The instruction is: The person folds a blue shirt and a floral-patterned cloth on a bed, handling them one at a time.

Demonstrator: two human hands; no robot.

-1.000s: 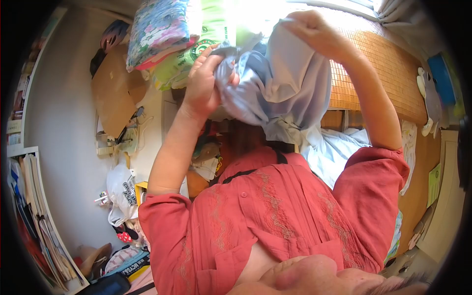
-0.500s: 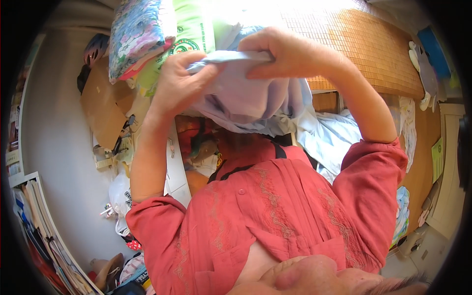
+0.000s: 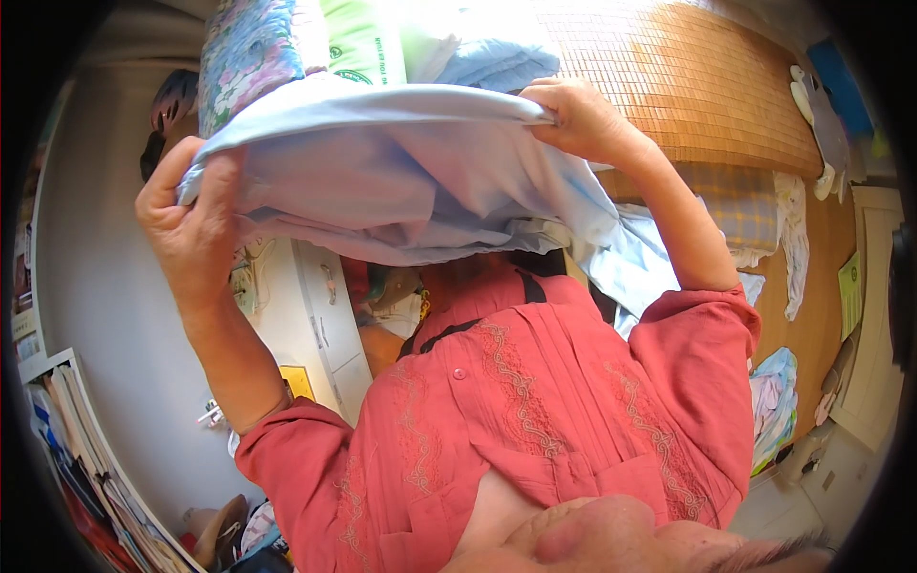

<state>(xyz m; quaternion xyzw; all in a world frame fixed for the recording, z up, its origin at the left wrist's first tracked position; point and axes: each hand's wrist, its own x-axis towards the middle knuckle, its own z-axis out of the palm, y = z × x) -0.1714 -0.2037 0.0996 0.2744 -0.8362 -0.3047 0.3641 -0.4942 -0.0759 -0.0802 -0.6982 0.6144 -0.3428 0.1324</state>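
A large pale blue cloth (image 3: 382, 162) hangs stretched between my two hands, its upper edge pulled nearly taut. My left hand (image 3: 196, 196) is closed round the left end of that edge, thumb and fingers pinching the fabric. At the other end my right hand (image 3: 578, 119) grips the edge, with the fingers curled over it. Below the edge the cloth sags in loose folds in front of my red shirt. More pale fabric (image 3: 654, 258) trails down on the right, near my right forearm; whether it is the same piece I cannot tell.
Beyond the cloth lies a bed with a woven tile mat (image 3: 669, 76). On its left side are a floral bundle (image 3: 248, 57), a green bag (image 3: 363, 43) and folded blue fabric (image 3: 501, 57). A white cabinet (image 3: 330, 315) stands left of me; a shelf of books (image 3: 91, 458) is at lower left.
My hands have moved apart, the left one far to the left, spreading the bunched cloth wide. The right hand has shifted slightly right and down.
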